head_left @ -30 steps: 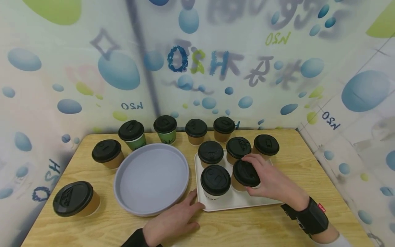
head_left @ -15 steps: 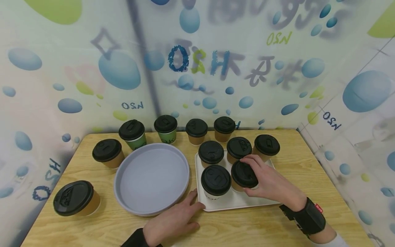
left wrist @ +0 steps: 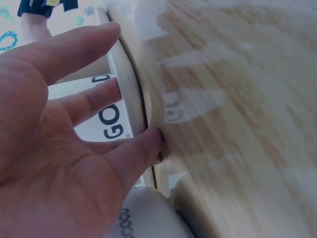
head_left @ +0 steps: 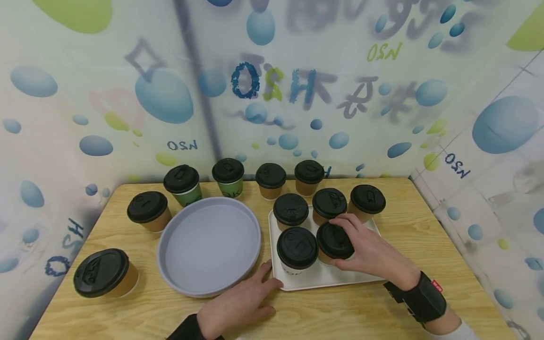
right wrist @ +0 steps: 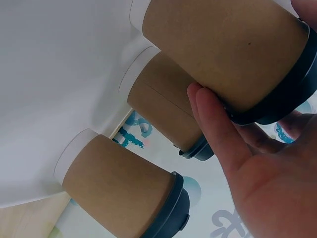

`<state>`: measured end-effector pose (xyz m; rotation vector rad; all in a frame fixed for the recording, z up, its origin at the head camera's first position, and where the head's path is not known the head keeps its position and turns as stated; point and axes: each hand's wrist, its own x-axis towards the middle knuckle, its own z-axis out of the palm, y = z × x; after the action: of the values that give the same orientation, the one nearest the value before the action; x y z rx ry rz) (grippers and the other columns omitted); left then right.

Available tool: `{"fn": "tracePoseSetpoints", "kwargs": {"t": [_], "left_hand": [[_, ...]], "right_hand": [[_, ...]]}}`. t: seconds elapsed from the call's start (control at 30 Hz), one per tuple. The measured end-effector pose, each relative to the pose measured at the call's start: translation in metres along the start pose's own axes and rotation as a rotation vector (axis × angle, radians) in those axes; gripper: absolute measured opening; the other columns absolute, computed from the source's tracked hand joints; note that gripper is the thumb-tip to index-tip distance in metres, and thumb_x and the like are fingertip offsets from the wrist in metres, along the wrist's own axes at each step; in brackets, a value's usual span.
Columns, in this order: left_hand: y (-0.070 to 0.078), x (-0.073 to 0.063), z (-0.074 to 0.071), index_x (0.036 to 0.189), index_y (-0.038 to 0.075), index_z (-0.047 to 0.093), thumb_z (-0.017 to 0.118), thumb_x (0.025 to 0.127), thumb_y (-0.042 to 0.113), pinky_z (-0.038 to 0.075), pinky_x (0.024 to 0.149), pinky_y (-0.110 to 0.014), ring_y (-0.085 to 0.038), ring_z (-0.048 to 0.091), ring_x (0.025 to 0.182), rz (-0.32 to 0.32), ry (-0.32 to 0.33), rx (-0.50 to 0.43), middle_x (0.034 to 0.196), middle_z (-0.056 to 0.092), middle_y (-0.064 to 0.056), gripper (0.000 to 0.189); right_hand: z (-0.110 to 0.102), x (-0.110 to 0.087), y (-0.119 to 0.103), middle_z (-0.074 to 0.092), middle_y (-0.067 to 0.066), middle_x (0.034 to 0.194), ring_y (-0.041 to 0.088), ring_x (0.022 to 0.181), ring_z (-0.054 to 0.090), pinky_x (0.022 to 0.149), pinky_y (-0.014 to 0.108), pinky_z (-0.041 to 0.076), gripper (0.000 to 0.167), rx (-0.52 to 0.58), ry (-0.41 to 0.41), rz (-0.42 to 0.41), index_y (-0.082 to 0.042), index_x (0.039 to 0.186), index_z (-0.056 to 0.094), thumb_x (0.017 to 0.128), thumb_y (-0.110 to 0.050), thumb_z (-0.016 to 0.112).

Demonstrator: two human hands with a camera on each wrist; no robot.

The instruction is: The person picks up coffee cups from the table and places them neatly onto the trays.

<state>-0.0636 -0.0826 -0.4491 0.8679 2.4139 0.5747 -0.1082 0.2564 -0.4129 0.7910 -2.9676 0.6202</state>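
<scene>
My right hand (head_left: 361, 245) grips a brown paper coffee cup (head_left: 326, 257) by its black lid, at the front of the white rectangular tray (head_left: 340, 277). In the right wrist view that coffee cup (right wrist: 223, 49) fills the upper right, the fingers around its lid end. Just left of it on the tray stands a white paper cup with a black lid (head_left: 297, 248); two lidded cups (head_left: 291, 210) (head_left: 329, 204) are behind. My left hand (head_left: 240, 302) rests with extended fingers at the tray's front left corner; in the left wrist view the fingertips (left wrist: 111, 89) meet the tray rim.
A round grey-lilac tray (head_left: 208, 248) lies left of the white one. Lidded cups stand around it: brown ones (head_left: 106, 274) (head_left: 148, 211) at left, green ones (head_left: 182, 185) (head_left: 228, 178) behind. More brown cups (head_left: 270, 182) (head_left: 309, 178) (head_left: 366, 202) line the back, near a printed curtain (head_left: 297, 132).
My right hand has shifted slightly left with the brown coffee cup, bringing it close beside the white cup. The left hand has stayed at the tray corner.
</scene>
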Motion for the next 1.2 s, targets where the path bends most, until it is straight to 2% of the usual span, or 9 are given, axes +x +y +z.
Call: {"fn": "tracePoseSetpoints", "kwargs": {"t": [0.2, 0.37, 0.57, 0.87, 1.03, 1.2], "left_hand": [[0.000, 0.000, 0.000, 0.139, 0.029, 0.059, 0.077, 0.095, 0.035, 0.056, 0.091, -0.032, -0.023, 0.056, 0.129, -0.003, -0.005, -0.003, 0.165, 0.030, -0.017, 0.048], [0.001, 0.000, 0.000, 0.138, 0.029, 0.059, 0.077, 0.095, 0.035, 0.055, 0.091, -0.032, -0.023, 0.056, 0.129, 0.004, -0.001, 0.002, 0.164, 0.031, -0.018, 0.048], [0.001, -0.001, -0.001, 0.138, 0.028, 0.060, 0.077, 0.095, 0.034, 0.055, 0.091, -0.032, -0.024, 0.056, 0.129, 0.001, 0.005, 0.005, 0.164, 0.031, -0.018, 0.047], [0.000, -0.001, -0.001, 0.138, 0.029, 0.060, 0.076, 0.095, 0.034, 0.055, 0.092, -0.033, -0.024, 0.055, 0.130, -0.002, -0.002, -0.004, 0.164, 0.032, -0.017, 0.045], [0.001, 0.000, -0.001, 0.138, 0.029, 0.060, 0.075, 0.096, 0.034, 0.054, 0.095, -0.034, -0.025, 0.053, 0.134, -0.001, -0.010, -0.015, 0.164, 0.032, -0.017, 0.045], [0.002, 0.000, -0.002, 0.138, 0.030, 0.060, 0.074, 0.096, 0.035, 0.053, 0.097, -0.035, -0.025, 0.052, 0.135, -0.011, -0.018, -0.028, 0.164, 0.031, -0.017, 0.045]], "right_hand": [[0.000, 0.000, -0.001, 0.044, 0.010, 0.146, 0.028, 0.107, 0.066, 0.084, 0.048, 0.057, 0.088, 0.003, -0.007, 0.004, -0.014, 0.146, 0.047, 0.078, -0.049, 0.090], [-0.003, -0.004, -0.001, 0.044, 0.012, 0.146, 0.034, 0.114, 0.063, 0.088, 0.054, 0.055, 0.093, 0.015, 0.002, 0.026, -0.014, 0.148, 0.047, 0.077, -0.059, 0.087], [-0.022, -0.004, -0.001, 0.043, 0.013, 0.147, 0.035, 0.119, 0.061, 0.088, 0.053, 0.055, 0.086, 0.026, 0.010, 0.019, -0.012, 0.148, 0.048, 0.084, -0.058, 0.081], [-0.068, 0.025, -0.002, 0.051, 0.016, 0.142, 0.036, 0.116, 0.061, 0.087, 0.053, 0.054, 0.070, -0.083, 0.104, -0.096, -0.007, 0.143, 0.055, 0.089, -0.042, 0.082], [-0.086, 0.045, 0.002, 0.051, 0.016, 0.141, 0.036, 0.114, 0.061, 0.088, 0.054, 0.053, 0.067, -0.092, 0.124, -0.114, -0.005, 0.142, 0.055, 0.091, -0.039, 0.081], [-0.098, 0.071, 0.008, 0.052, 0.019, 0.139, 0.037, 0.118, 0.059, 0.091, 0.055, 0.052, 0.064, -0.096, 0.109, -0.112, -0.004, 0.142, 0.055, 0.094, -0.038, 0.077]]}}
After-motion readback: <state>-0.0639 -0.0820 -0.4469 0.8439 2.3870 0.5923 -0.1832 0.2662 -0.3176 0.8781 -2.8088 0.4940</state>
